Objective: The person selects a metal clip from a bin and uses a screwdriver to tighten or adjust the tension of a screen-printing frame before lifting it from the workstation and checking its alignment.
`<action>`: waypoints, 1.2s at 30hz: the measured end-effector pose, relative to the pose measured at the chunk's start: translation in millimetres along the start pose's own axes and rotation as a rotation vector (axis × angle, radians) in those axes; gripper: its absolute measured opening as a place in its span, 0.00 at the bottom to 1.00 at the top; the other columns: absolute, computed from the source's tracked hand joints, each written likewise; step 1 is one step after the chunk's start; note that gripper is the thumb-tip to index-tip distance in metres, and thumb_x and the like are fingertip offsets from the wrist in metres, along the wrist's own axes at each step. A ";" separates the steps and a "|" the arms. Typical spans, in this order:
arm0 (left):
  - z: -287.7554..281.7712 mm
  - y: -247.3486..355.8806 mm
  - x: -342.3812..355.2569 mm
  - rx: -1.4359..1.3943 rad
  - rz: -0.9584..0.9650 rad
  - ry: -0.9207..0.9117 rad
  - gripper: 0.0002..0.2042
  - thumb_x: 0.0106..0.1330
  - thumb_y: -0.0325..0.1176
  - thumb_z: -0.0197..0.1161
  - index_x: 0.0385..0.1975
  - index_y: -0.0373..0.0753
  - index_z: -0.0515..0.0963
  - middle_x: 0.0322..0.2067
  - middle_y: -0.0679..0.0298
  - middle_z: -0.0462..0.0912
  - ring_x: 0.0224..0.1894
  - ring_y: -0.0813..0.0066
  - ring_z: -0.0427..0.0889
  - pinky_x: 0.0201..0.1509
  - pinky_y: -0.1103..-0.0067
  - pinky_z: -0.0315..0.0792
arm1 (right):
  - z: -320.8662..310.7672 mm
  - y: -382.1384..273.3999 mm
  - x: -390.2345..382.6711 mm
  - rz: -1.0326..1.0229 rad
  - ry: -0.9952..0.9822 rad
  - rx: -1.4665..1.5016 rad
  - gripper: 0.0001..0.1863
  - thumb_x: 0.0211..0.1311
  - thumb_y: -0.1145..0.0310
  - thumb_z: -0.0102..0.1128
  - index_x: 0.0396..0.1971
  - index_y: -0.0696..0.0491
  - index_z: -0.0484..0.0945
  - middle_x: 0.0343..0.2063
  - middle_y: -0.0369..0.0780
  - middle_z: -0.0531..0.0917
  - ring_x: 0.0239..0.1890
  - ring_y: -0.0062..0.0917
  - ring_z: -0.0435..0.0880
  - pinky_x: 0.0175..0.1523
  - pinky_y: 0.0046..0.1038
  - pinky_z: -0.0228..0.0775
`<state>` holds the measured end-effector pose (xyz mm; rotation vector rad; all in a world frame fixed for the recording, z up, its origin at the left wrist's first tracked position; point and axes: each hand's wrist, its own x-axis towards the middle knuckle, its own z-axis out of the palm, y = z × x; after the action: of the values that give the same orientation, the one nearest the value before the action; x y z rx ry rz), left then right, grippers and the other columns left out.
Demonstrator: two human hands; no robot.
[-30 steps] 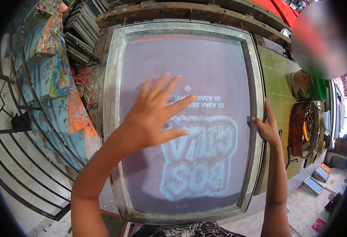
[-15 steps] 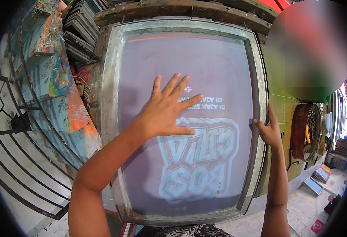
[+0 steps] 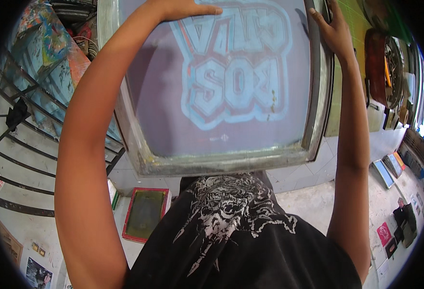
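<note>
Basically, grey-framed rect. purple mesh screen (image 3: 221, 166) w/ pale-blue lettering is at 12 o'clock. L hand (image 3: 180, 7) over it, approx 12; thumb out, fingers cut off, can't tell spread. R hand (image 3: 337, 33), 1–2 o'clock, pinches its R rail (image 3: 325, 96). Red-rimmed dark rect. panel (image 3: 147, 214) at 7.

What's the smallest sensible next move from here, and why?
Probably tip the head up slightly before shifting either hand. The picture's top edge cuts off most of the left hand, leaving only its thumb clear over the screen mesh. The right hand, at the right side of the wooden-looking frame, also reaches that edge, while the black shirt fills much of the lower view.
</note>
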<state>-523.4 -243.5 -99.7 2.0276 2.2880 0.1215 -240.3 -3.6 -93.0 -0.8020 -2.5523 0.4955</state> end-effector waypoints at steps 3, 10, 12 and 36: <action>2.5 -9.8 -14.2 0.019 -0.023 0.032 0.44 0.49 0.68 0.61 0.68 0.56 0.59 0.69 0.43 0.49 0.70 0.39 0.47 0.67 0.41 0.44 | -31.7 -69.0 -40.4 -0.152 -0.098 -0.195 0.42 0.55 0.57 0.66 0.67 0.54 0.58 0.65 0.55 0.63 0.68 0.36 0.63 0.69 0.31 0.54; 3.6 -7.1 -11.3 0.014 -0.044 0.020 0.44 0.50 0.67 0.61 0.68 0.58 0.59 0.69 0.44 0.48 0.71 0.40 0.47 0.67 0.41 0.43 | -58.7 -185.5 -217.8 -0.442 -0.802 0.006 0.40 0.56 0.41 0.58 0.67 0.41 0.61 0.67 0.53 0.55 0.70 0.49 0.53 0.68 0.53 0.46; 3.4 -5.3 -10.1 0.018 -0.044 0.017 0.44 0.50 0.67 0.61 0.68 0.58 0.59 0.69 0.44 0.48 0.71 0.40 0.47 0.67 0.41 0.43 | -51.8 -199.1 -240.0 -0.437 -0.842 0.033 0.41 0.56 0.37 0.54 0.67 0.41 0.61 0.67 0.55 0.53 0.70 0.51 0.51 0.68 0.54 0.45; 0.3 -7.4 -7.7 -0.017 -0.044 -0.016 0.45 0.51 0.69 0.58 0.69 0.57 0.56 0.70 0.45 0.45 0.72 0.43 0.41 0.70 0.45 0.38 | -35.1 -213.8 -257.3 -0.355 -0.803 -0.092 0.42 0.53 0.35 0.56 0.66 0.42 0.63 0.67 0.58 0.52 0.71 0.51 0.48 0.66 0.61 0.46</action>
<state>-529.7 -252.1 -100.8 1.9609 2.3125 0.1204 -128.3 -316.3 -39.8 -0.1500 -3.3708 0.6836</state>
